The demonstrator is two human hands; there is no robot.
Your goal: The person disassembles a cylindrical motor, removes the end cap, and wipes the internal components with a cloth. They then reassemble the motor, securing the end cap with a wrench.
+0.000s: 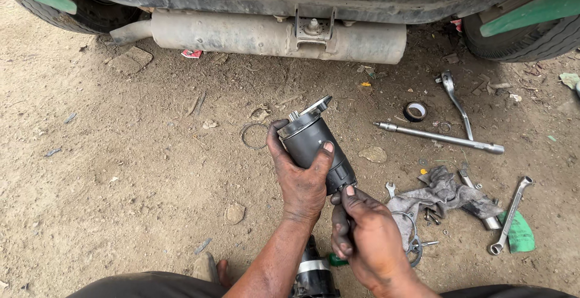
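Here the left hand has its grip clenched around a dark cylindrical motor housing, held tilted above the dirt ground. The right hand pinches its lower end. A grey rag and spanner lie nearby.

A small crumpled red-and-white paper wrapper lies on the dirt at about eleven o'clock, just under the grey cylinder beneath the vehicle. A second red scrap of wrapper sits at about one o'clock, beside the right tyre. No signs or screens show.
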